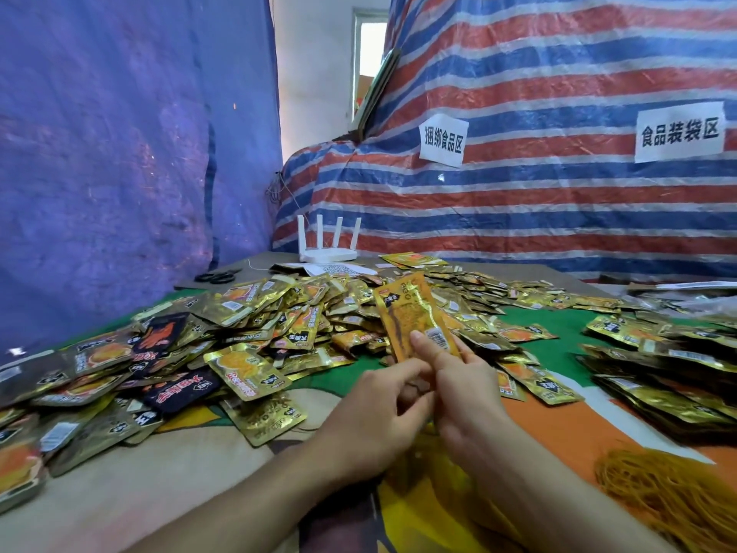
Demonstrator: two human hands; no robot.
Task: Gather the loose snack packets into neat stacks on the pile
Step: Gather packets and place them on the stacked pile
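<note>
A big heap of loose gold snack packets (pixel 279 313) covers the table from the left edge to the middle, with a few black packets (pixel 179 389) mixed in. Both hands hold an upright bundle of gold and orange packets (pixel 410 313) above the table's middle. My left hand (pixel 379 409) grips its lower left edge. My right hand (pixel 458 389) pinches its lower right side, with the fingertips on the front face. Flatter stacks of packets (pixel 662 377) lie at the right.
A tangle of orange rubber bands (pixel 678 492) lies at the near right. A white router (pixel 329 249) and black scissors (pixel 217 276) sit at the back of the table. Striped tarpaulin (pixel 538 193) with two paper signs rises behind.
</note>
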